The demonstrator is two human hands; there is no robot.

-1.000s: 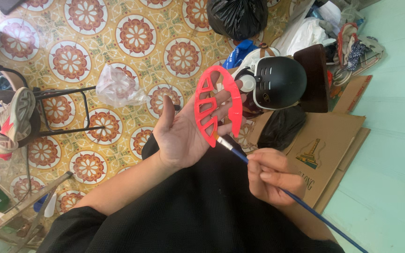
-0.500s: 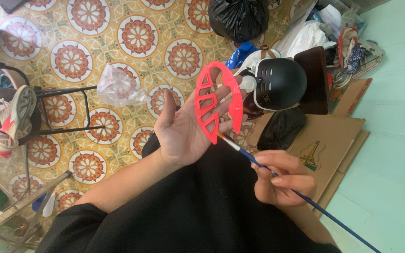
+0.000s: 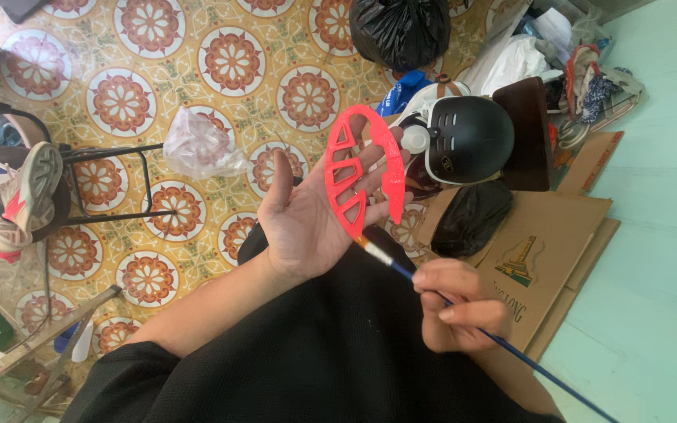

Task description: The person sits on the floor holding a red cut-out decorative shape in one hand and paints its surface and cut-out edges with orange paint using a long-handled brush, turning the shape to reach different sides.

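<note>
The left hand (image 3: 307,223) lies palm up with its fingers (image 3: 370,160) spread open, and a red cut-out plastic piece (image 3: 358,176), arched and leaf-like with slotted openings, rests across those fingers and the upper palm. The right hand (image 3: 460,305) has its fingers curled closed around a thin blue-handled paintbrush (image 3: 401,270); the brush tip meets the lower point of the red piece, just beside the heel of the left fingers, though whether the bristles actually touch it is hard to tell from this angle. The handle runs back past the right hand toward the lower right.

Beyond the left fingertips sits a black helmet (image 3: 464,141) on flattened cardboard (image 3: 558,235). Farther past it lies a black rubbish bag (image 3: 401,31). Off to the thumb side, a clear plastic bag (image 3: 197,145) lies on the patterned tile floor (image 3: 135,102), near a black metal stool frame (image 3: 111,180).
</note>
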